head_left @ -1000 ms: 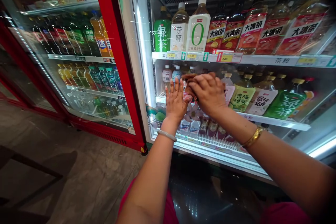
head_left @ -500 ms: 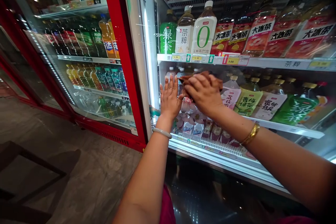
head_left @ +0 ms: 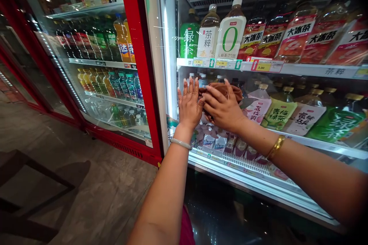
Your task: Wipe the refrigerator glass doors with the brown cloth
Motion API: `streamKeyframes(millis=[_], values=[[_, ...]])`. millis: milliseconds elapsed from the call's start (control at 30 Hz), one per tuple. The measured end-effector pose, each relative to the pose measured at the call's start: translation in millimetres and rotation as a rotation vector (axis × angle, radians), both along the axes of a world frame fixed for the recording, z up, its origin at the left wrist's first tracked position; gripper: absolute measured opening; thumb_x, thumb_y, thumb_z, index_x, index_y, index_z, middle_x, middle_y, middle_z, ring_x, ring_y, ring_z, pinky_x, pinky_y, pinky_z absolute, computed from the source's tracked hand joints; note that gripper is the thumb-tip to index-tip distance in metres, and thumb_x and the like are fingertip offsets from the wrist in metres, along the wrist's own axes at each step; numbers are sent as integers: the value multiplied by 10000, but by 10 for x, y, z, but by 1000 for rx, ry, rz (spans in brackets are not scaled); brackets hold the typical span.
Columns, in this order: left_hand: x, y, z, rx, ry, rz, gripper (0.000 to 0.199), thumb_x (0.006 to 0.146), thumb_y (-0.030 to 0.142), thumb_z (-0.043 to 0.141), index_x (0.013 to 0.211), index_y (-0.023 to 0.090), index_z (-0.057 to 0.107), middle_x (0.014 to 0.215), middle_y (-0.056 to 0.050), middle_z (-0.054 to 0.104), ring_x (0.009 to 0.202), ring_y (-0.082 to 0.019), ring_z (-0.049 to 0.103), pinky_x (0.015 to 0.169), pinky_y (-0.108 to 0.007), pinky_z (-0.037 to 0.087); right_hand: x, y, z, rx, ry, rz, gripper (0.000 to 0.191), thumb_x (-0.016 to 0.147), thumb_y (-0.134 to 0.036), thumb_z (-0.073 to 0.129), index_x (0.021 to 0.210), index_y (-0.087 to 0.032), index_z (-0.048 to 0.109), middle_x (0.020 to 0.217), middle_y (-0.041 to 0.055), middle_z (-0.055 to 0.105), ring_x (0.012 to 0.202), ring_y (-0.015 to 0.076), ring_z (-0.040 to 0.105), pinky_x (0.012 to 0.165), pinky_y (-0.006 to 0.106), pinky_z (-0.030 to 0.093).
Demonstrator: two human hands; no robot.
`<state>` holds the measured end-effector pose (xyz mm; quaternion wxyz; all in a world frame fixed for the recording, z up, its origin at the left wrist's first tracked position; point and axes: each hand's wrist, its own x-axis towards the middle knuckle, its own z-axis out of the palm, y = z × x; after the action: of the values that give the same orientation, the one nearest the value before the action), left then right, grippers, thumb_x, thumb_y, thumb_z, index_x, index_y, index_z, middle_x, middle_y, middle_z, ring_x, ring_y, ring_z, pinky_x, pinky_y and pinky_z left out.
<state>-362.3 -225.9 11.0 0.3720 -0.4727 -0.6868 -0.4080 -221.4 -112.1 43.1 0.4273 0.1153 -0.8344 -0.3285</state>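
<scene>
My left hand (head_left: pixel 189 107) lies flat with its fingers pointing up against the glass door of a lit drinks cooler, and it holds nothing. Beside it, my right hand (head_left: pixel 225 109) presses a bunched brown cloth (head_left: pixel 237 93) to the same glass, fingers spread over it. The thumb side of the left hand is very close to the right fingertips; whether they touch I cannot tell. Part of the cloth is hidden under the right hand. Behind the glass stand bottles, among them a white-labelled bottle with a green 0 (head_left: pixel 230 32) and a green tea bottle (head_left: pixel 189 34).
A cooler shelf (head_left: pixel 304 69) with price tags runs above my hands. To the left is a second cooler with a red door frame (head_left: pixel 143 65) and several rows of bottles. A dark stool or chair frame (head_left: pixel 34 195) stands on the grey floor (head_left: pixel 115 183) at lower left.
My right hand's index finger now points further up, and more of the brown cloth shows. The left hand stays flat on the glass. The view has shifted slightly, moving the coolers rightward.
</scene>
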Motion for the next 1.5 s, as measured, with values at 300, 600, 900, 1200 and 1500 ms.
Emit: streamKeyframes(millis=[300, 600, 900, 1200, 1500], values=[[28, 46, -36, -1, 32, -20, 788, 1033, 662, 102, 1687, 227, 163, 1770, -81, 178, 1651, -225, 6, 1345, -533, -6, -30, 171, 335, 10, 41, -26, 292, 1059, -291, 449, 1278, -293, 643, 1537, 22, 577, 1512, 265, 418, 1256, 576, 266], [14, 24, -47, 35, 44, -5, 693, 1078, 559, 166, 1692, 247, 91, 1764, -80, 199, 1649, -212, 45, 1351, -528, 58, 96, 213, 17, 188, -118, 37, 292, 1034, -261, 476, 1248, -251, 673, 1501, 29, 615, 1494, 260, 454, 1262, 570, 280], [12, 31, -66, -6, 5, 32, 589, 1097, 366, 263, 1671, 252, 204, 1754, -56, 238, 1642, -195, 61, 1356, -509, 76, 28, 174, 587, -19, -5, -89, 312, 1059, -358, 464, 1306, -336, 654, 1530, 2, 584, 1510, 296, 417, 1291, 604, 177], [20, 63, -66, -57, -39, 32, 595, 1068, 239, 304, 1661, 259, 263, 1753, -51, 240, 1641, -226, 113, 1356, -535, 83, 310, 314, 331, 385, -110, 4, 280, 1033, -244, 504, 1277, -282, 637, 1423, 11, 657, 1362, 255, 525, 1087, 492, 392], [117, 85, 48, 18, -42, 49, 589, 1071, 246, 305, 1656, 188, 267, 1756, -79, 211, 1642, -214, 46, 1356, -523, 51, 88, 92, 416, 115, -24, -103, 266, 1063, -285, 445, 1237, -293, 646, 1387, 28, 674, 1348, 277, 527, 1079, 533, 359]])
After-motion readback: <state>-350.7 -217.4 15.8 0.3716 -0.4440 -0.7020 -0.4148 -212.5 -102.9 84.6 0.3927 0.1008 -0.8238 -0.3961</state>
